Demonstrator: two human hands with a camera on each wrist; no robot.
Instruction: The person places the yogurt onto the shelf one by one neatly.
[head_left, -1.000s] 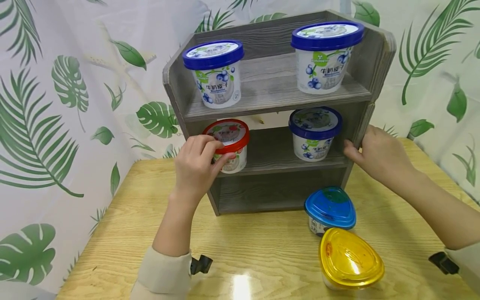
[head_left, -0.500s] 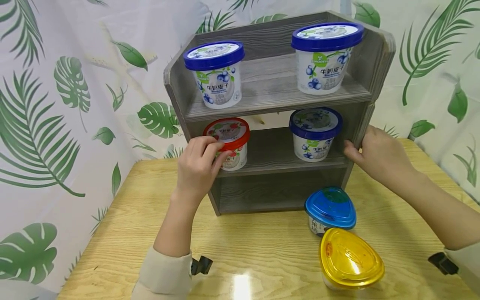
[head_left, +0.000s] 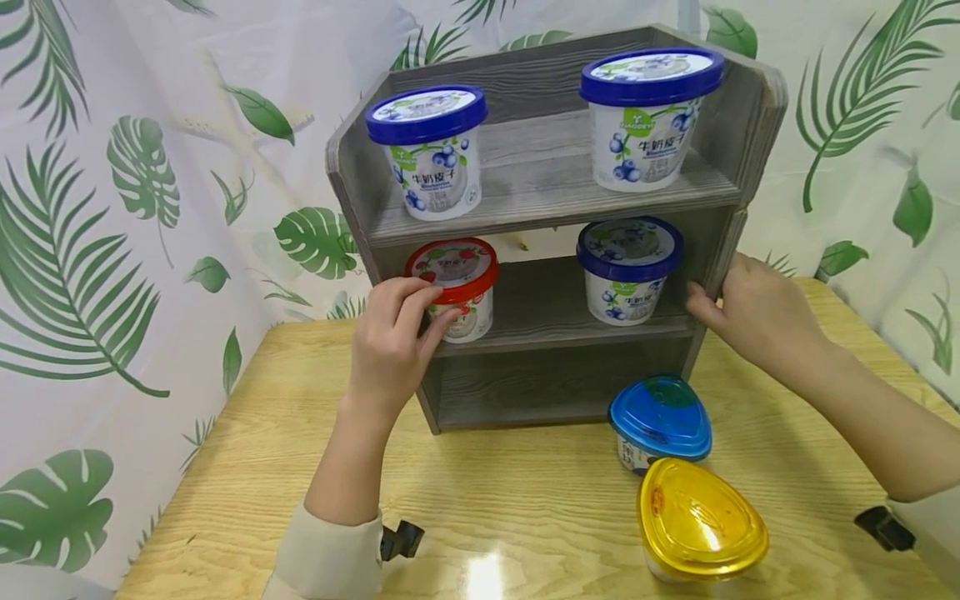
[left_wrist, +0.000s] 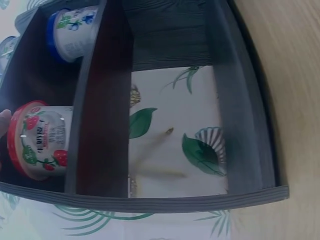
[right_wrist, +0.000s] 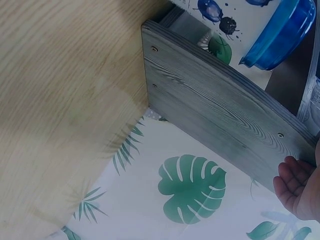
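In the head view my left hand [head_left: 390, 342] is at a white tub with a red lid [head_left: 459, 296], on the left of the middle shelf. Its fingers curl at the lid's left edge and the thumb lies along the tub's front. Strawberries decorate this tub [left_wrist: 47, 142] in the left wrist view, where only a fingertip shows by the lid. My right hand [head_left: 765, 308] grips the right side panel of the grey wooden rack [head_left: 540, 221], thumb over the front edge. Against the panel's outer face, the right hand's fingers [right_wrist: 292, 182] bend in the right wrist view.
Two blueberry tubs with blue lids, one left [head_left: 435, 171] and one right [head_left: 645, 137], stand on the top shelf. Another blue-lidded tub [head_left: 626, 287] is at the middle shelf's right. On the table, a blue-lidded tub [head_left: 660, 425] and a yellow-lidded tub [head_left: 701, 521] stand in front.
My left thumb has drawn back slightly to the left, baring more of the red-lidded tub's front. That tub sits a touch farther back. My right hand keeps its place on the rack.
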